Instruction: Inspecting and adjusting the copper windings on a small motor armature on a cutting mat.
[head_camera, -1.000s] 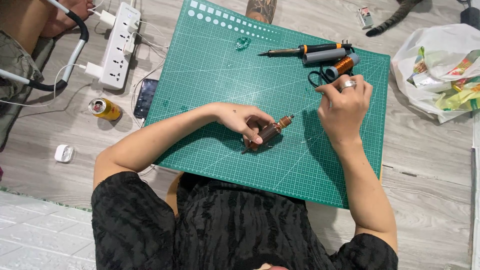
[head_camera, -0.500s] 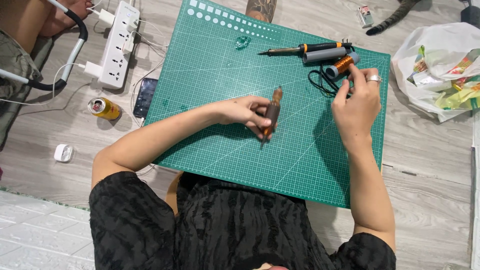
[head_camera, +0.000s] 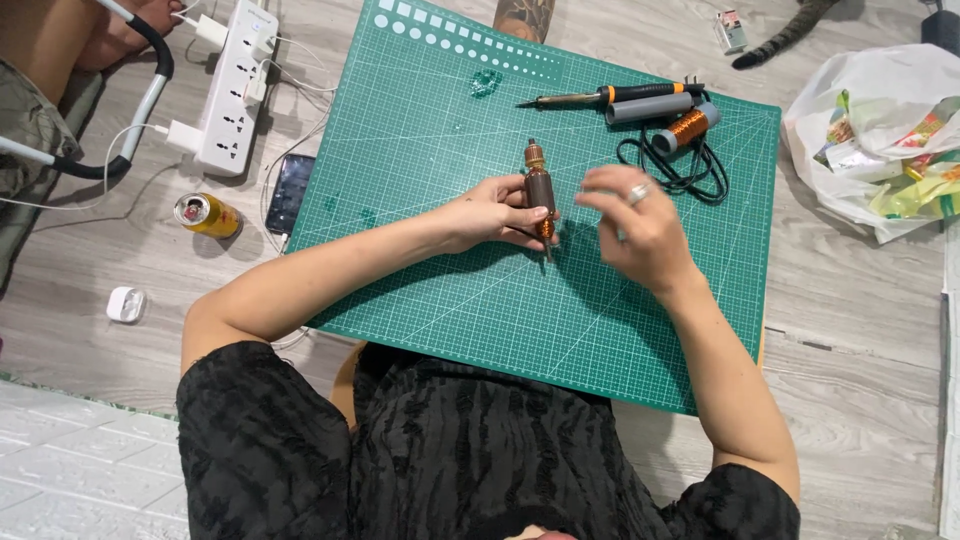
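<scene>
My left hand (head_camera: 492, 213) is clamped on the rotor (head_camera: 539, 192), a small brown cylinder with copper ends. I hold it above the middle of the green mat (head_camera: 420, 130), long axis pointing away from me. My fingers cover part of its near side, and its lower end is hard to make out against my palm. My right hand (head_camera: 640, 225) hovers just beside it, fingers loosely curled and apart. They are blurred, so I cannot tell whether anything thin sits between them. A ring shows on one finger.

At the mat's far edge lie a soldering iron (head_camera: 610, 96), a grey tube (head_camera: 650, 108) and a copper wire spool (head_camera: 686, 127), touching one another, with a black cord (head_camera: 680, 170) looped just below. A small clear piece (head_camera: 487, 82) lies near the mat's top; its shape is unclear.

On the floor to the left are a power strip (head_camera: 235, 85), a phone (head_camera: 292, 192) partly tucked under the mat, a yellow can (head_camera: 206, 214) and a small white case (head_camera: 126, 304). A plastic bag (head_camera: 880, 130) is cut off at the right edge. A striped tail (head_camera: 790, 35) runs out of the top edge.
</scene>
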